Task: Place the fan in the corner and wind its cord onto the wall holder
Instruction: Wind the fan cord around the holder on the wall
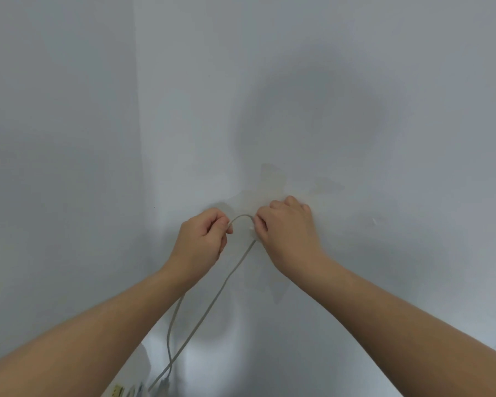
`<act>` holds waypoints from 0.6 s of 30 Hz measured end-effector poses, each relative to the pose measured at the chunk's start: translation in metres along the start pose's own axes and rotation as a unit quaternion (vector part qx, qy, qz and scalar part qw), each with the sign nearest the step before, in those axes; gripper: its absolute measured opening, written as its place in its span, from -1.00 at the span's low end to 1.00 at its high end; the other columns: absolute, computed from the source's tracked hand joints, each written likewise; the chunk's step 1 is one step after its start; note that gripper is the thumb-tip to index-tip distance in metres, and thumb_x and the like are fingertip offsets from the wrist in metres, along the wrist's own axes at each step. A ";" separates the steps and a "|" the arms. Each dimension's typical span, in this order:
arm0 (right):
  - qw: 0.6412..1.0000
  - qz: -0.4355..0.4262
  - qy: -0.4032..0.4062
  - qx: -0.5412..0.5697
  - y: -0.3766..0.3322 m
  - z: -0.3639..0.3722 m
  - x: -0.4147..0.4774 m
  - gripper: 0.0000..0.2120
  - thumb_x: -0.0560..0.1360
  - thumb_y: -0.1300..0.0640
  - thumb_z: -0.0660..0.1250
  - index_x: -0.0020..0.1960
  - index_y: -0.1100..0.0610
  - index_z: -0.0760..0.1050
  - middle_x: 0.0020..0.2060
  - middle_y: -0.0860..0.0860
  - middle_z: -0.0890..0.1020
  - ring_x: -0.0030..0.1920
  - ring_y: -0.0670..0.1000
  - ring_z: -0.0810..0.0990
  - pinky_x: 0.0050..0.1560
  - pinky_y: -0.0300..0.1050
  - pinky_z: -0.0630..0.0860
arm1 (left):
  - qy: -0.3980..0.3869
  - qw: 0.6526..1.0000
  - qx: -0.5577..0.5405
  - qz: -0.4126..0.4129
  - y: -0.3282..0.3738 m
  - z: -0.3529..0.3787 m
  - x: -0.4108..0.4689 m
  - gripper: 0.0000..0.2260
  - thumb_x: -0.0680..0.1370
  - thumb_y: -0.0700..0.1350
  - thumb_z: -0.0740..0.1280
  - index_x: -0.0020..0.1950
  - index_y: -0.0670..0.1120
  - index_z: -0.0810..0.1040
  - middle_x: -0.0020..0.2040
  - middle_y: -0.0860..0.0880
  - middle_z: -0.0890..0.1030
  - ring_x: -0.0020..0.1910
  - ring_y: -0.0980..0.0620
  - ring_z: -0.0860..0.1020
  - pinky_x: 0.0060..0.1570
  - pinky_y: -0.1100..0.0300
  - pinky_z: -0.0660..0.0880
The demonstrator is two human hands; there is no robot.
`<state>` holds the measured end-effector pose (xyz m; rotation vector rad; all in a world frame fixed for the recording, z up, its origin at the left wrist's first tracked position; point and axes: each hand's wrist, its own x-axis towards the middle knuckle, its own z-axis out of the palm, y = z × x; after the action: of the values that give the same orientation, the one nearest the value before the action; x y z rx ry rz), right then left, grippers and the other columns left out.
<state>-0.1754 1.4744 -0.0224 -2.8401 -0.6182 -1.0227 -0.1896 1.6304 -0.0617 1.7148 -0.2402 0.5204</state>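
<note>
A thin grey-white cord runs up from the bottom of the view and arches between my two hands against the wall. My left hand pinches the cord at the left end of the arch. My right hand grips it at the right end, pressed close to the wall. A small white wall holder peeks out just left of my right fingers, mostly hidden. Two strands of cord hang down and cross near the white top of the fan at the bottom edge.
A pale wall corner runs vertically left of my hands. Pale patches mark the wall above my right hand. A strip of floor shows at the far lower right.
</note>
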 end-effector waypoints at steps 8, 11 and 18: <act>0.999 0.013 -0.032 0.031 -0.001 -0.004 -0.003 -0.66 0.51 -0.05 0.13 0.17 -0.01 0.55 -0.04 -0.01 0.62 0.08 0.09 0.43 0.01 -0.04 0.25 | 0.001 1.000 0.004 0.012 -0.001 -0.002 -0.005 -0.71 0.63 -0.18 0.14 -0.26 -0.15 0.49 -0.52 0.08 0.37 -0.51 0.10 0.28 -0.45 0.22 0.23; 0.999 0.029 -0.037 -0.016 -0.006 -0.004 0.002 -0.69 0.56 -0.11 0.12 -0.06 0.04 0.55 -0.13 -0.01 0.59 0.01 0.07 0.43 -0.07 -0.04 0.21 | -0.006 1.000 -0.002 0.025 0.004 0.004 -0.004 -0.72 0.63 -0.19 0.14 -0.24 -0.17 0.49 -0.53 0.10 0.37 -0.51 0.12 0.28 -0.43 0.25 0.24; 0.999 0.026 -0.002 0.037 -0.005 -0.012 0.000 -0.83 0.54 0.26 0.13 0.11 0.18 0.38 -0.15 0.10 0.54 -0.13 0.15 0.47 -0.18 -0.06 0.29 | -0.039 0.997 0.043 0.055 0.004 0.000 -0.009 -0.72 0.60 -0.15 0.23 -0.32 -0.09 0.45 -0.51 0.08 0.33 -0.50 0.09 0.25 -0.43 0.19 0.24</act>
<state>-0.1842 1.4763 -0.0138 -2.7806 -0.5676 -0.9649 -0.1987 1.6288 -0.0626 1.8151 -0.3752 0.5516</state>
